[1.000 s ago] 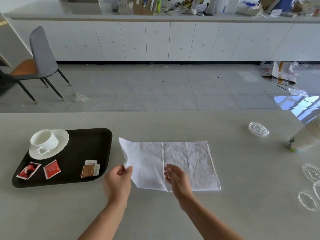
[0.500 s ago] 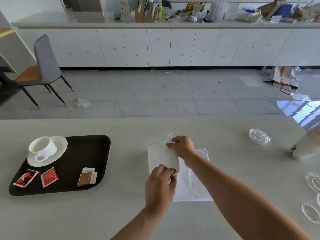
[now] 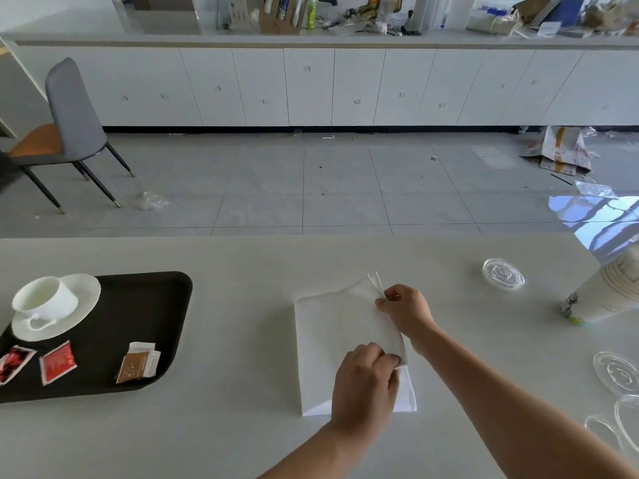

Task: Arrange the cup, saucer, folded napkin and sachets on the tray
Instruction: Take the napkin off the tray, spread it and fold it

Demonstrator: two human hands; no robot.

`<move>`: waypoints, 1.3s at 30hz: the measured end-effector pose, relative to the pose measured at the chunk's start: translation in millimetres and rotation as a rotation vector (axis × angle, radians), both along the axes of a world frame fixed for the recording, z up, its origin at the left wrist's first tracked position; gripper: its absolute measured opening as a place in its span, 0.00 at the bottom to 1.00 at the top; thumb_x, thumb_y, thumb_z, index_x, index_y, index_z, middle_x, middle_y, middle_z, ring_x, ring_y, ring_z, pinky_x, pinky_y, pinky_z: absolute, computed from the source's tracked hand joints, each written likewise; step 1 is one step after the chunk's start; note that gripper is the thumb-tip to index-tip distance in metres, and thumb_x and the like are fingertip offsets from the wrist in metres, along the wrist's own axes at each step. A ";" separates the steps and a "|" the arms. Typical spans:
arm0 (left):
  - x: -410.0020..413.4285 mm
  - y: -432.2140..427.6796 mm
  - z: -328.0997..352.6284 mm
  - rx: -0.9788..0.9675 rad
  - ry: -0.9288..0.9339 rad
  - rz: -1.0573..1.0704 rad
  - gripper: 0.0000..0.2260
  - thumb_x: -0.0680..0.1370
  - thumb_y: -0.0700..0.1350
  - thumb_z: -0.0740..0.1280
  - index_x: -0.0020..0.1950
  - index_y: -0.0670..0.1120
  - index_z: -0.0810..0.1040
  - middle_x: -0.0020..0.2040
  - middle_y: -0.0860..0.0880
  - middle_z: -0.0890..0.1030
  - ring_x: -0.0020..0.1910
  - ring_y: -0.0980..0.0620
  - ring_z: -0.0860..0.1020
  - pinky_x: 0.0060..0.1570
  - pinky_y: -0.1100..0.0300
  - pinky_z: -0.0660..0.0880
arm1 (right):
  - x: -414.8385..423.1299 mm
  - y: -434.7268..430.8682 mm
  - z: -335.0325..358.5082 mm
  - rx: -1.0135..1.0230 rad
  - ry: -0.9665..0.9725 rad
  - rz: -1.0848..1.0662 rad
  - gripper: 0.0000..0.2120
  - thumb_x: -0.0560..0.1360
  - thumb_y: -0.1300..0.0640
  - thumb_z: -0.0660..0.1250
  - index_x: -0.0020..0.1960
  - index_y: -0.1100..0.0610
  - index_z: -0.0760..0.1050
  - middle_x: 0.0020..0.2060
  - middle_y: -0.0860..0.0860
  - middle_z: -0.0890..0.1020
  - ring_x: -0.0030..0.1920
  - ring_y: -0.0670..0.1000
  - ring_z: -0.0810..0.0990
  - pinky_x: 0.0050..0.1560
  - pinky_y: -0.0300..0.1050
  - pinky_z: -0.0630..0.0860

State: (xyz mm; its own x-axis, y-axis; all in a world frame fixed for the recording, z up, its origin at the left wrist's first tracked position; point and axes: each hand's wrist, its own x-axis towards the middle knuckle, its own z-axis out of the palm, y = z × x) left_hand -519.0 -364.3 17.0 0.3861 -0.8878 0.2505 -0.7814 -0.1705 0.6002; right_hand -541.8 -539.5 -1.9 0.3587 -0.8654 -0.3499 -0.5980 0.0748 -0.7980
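Observation:
A white napkin [image 3: 337,326] lies folded in half on the table in front of me. My right hand [image 3: 406,311] pinches its far right corner. My left hand [image 3: 366,385] pinches its near right edge. To the left is a dark tray [image 3: 148,305]. On it stands a white cup [image 3: 46,299] on a white saucer [image 3: 81,305] at the far left corner. Two red sachets [image 3: 57,363] and a brown sachet [image 3: 136,366] lie along the tray's near side.
A stack of paper cups [image 3: 608,295] lies on its side at the right. Clear plastic lids [image 3: 503,274] lie beside it and at the right edge [image 3: 619,373]. A grey chair [image 3: 69,126] stands on the floor beyond the table.
The napkin lay spread open a second ago. Both hands carried its left half over to the right, and it now lies folded in half with the loose edges at the right.

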 end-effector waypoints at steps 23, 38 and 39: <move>-9.1 6.7 -40.4 0.217 -0.282 -0.278 0.06 0.60 0.42 0.73 0.34 0.51 0.80 0.30 0.52 0.75 0.31 0.51 0.74 0.32 0.62 0.73 | -32.9 16.2 -47.8 -0.157 0.368 0.033 0.10 0.70 0.53 0.69 0.41 0.58 0.72 0.34 0.51 0.79 0.37 0.57 0.77 0.36 0.47 0.73; 121.9 11.3 -99.9 0.630 -0.352 -0.021 0.41 0.72 0.71 0.35 0.79 0.49 0.41 0.80 0.45 0.39 0.79 0.43 0.41 0.76 0.46 0.41 | -85.9 99.0 -91.6 -0.565 0.643 0.496 0.40 0.77 0.30 0.37 0.81 0.53 0.39 0.79 0.45 0.34 0.78 0.52 0.31 0.76 0.55 0.33; 121.6 13.4 -107.3 0.648 -0.366 -0.018 0.43 0.69 0.72 0.30 0.78 0.49 0.38 0.78 0.45 0.35 0.78 0.43 0.39 0.75 0.46 0.39 | -88.6 101.2 -94.1 -0.565 0.659 0.504 0.41 0.77 0.29 0.37 0.81 0.52 0.40 0.79 0.45 0.34 0.78 0.53 0.31 0.76 0.56 0.34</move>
State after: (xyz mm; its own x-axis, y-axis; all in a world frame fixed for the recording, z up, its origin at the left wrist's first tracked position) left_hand -397.4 -351.0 -90.2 0.3626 -0.9066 -0.2157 -0.9180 -0.3873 0.0846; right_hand -630.4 -438.3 -96.0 0.6123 -0.7661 -0.1955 -0.7906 -0.5969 -0.1368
